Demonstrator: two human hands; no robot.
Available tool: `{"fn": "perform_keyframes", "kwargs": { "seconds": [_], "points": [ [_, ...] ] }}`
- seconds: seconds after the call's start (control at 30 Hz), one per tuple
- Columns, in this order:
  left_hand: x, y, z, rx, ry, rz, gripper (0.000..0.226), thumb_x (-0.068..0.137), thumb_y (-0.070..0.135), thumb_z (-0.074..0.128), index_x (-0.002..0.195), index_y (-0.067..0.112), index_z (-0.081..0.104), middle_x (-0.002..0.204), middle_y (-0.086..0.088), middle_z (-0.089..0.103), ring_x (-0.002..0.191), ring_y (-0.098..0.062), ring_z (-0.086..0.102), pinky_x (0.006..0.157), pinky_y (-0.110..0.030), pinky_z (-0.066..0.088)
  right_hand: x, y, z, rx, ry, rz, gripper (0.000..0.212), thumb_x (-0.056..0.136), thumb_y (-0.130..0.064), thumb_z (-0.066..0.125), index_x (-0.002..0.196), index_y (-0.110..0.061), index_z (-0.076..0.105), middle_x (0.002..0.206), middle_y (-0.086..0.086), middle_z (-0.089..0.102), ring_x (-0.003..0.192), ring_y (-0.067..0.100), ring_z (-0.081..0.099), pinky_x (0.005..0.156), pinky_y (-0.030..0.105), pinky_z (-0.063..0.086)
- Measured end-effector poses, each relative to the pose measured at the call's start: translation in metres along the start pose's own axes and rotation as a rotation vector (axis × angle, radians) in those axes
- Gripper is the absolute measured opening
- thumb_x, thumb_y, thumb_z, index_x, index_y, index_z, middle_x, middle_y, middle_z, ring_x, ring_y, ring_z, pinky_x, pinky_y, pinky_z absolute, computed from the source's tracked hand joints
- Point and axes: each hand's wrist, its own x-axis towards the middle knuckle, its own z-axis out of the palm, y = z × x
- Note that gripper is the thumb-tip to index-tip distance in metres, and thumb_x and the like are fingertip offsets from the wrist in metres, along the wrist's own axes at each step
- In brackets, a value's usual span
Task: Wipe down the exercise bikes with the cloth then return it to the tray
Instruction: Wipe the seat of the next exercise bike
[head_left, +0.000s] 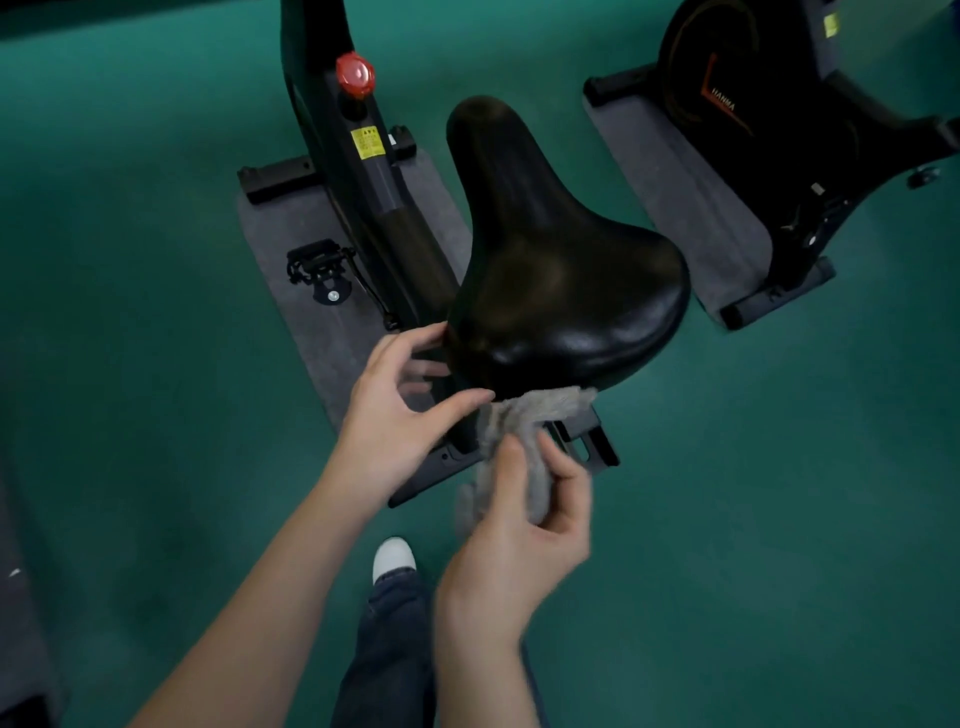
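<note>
Green gym flooring (156, 364) spreads under us, with a grey mat (291, 228) beneath each machine. We stand behind the near exercise bike (363, 171), looking down on its black saddle (550, 260). Its red knob (355, 74) and a pedal (317, 265) lie beyond.

Our right hand (519, 530) grips the grey cloth (540, 410), thumb and fingers curled round the bunched fabric. The cloth's upper end is pressed against the rear underside of the saddle, and the rest hangs below our fingers. Our left hand (395, 415) sits at the saddle's rear left edge with fingers spread and relaxed, holding nothing. A fingertip looks to touch the rim, and the thumb reaches toward the cloth.

We judge that we are partway through wiping this saddle, working its back edge. The top surface shines, but we cannot tell whether it has been wiped. Nor can we say whether the frame and knob have been cleaned. The second exercise bike (753, 130) stands well apart at upper right, and we cannot tell whether it has been done. The tray is out of view, so returning the cloth clearly remains.
</note>
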Motion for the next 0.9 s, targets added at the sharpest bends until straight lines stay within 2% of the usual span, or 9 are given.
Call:
{"fn": "perform_keyframes", "kwargs": {
  "seconds": [0.07, 0.13, 0.23, 0.33, 0.47, 0.63, 0.77, 0.9],
  "points": [
    [-0.001, 0.0, 0.001, 0.001, 0.006, -0.01, 0.056, 0.056, 0.054, 0.073, 0.108, 0.05, 0.053, 0.112, 0.015, 0.055, 0.092, 0.006, 0.058, 0.083, -0.013, 0.046, 0.017, -0.018, -0.01, -0.083, 0.007, -0.174, 0.018, 0.07, -0.028, 0.071, 0.088, -0.03, 0.072, 0.094, 0.017, 0.069, 0.088, 0.043, 0.064, 0.075, 0.069, 0.049],
    [-0.003, 0.001, 0.002, -0.004, 0.006, -0.019, 0.057, 0.056, 0.055, 0.073, 0.109, 0.052, 0.052, 0.11, 0.019, 0.054, 0.093, 0.005, 0.058, 0.085, -0.016, 0.047, 0.046, -0.037, -0.017, -0.152, 0.003, -0.356, 0.019, 0.078, -0.02, 0.068, 0.096, -0.025, 0.071, 0.099, 0.023, 0.066, 0.088, 0.047, 0.062, 0.072, 0.066, 0.049],
    [-0.005, 0.002, 0.002, -0.006, 0.012, -0.023, 0.056, 0.057, 0.054, 0.073, 0.109, 0.054, 0.052, 0.105, 0.028, 0.053, 0.093, 0.006, 0.058, 0.087, -0.022, 0.046, 0.086, -0.048, -0.006, -0.299, -0.063, -0.626, 0.018, 0.085, -0.005, 0.065, 0.102, -0.008, 0.07, 0.105, 0.017, 0.065, 0.099, 0.034, 0.063, 0.086, 0.05, 0.052],
    [-0.005, 0.002, 0.002, 0.007, 0.019, -0.026, 0.058, 0.056, 0.059, 0.072, 0.11, 0.054, 0.051, 0.103, 0.035, 0.052, 0.093, 0.008, 0.057, 0.088, -0.023, 0.045, 0.096, -0.041, 0.011, -0.417, -0.135, -0.744, 0.017, 0.083, 0.003, 0.065, 0.099, -0.001, 0.07, 0.103, 0.013, 0.065, 0.1, 0.027, 0.062, 0.092, 0.028, 0.048],
    [-0.004, 0.002, 0.002, 0.031, 0.024, -0.014, 0.058, 0.056, 0.059, 0.071, 0.111, 0.054, 0.051, 0.107, 0.03, 0.053, 0.093, 0.009, 0.057, 0.088, -0.024, 0.046, 0.085, -0.028, 0.006, -0.454, -0.21, -0.854, 0.02, 0.08, 0.005, 0.066, 0.097, -0.003, 0.071, 0.102, 0.008, 0.065, 0.097, 0.028, 0.061, 0.092, 0.023, 0.045],
    [-0.005, 0.01, -0.001, 0.099, -0.007, -0.029, 0.06, 0.059, 0.054, 0.07, 0.114, 0.049, 0.049, 0.107, 0.021, 0.052, 0.091, 0.012, 0.057, 0.086, -0.021, 0.048, 0.055, -0.028, 0.0, -0.461, -0.347, -0.795, 0.02, 0.077, 0.006, 0.069, 0.096, -0.001, 0.072, 0.102, 0.009, 0.066, 0.099, 0.026, 0.061, 0.091, 0.027, 0.048],
    [-0.006, 0.022, -0.008, 0.186, -0.054, -0.091, 0.064, 0.072, 0.032, 0.077, 0.13, 0.025, 0.052, 0.117, 0.012, 0.051, 0.1, 0.003, 0.057, 0.091, -0.025, 0.048, 0.057, -0.056, -0.011, -0.322, -0.403, -0.5, 0.019, 0.08, 0.003, 0.068, 0.097, -0.005, 0.072, 0.101, 0.005, 0.068, 0.101, 0.016, 0.064, 0.091, 0.032, 0.051],
    [-0.013, 0.046, -0.016, 0.323, -0.076, -0.074, 0.055, 0.078, 0.03, 0.074, 0.128, 0.026, 0.053, 0.118, 0.012, 0.05, 0.101, 0.005, 0.055, 0.093, -0.026, 0.045, 0.078, -0.089, -0.036, -0.306, -0.421, -0.29, 0.021, 0.082, -0.001, 0.069, 0.095, -0.017, 0.072, 0.099, 0.005, 0.07, 0.098, 0.022, 0.066, 0.089, 0.048, 0.052]
  ]
}}
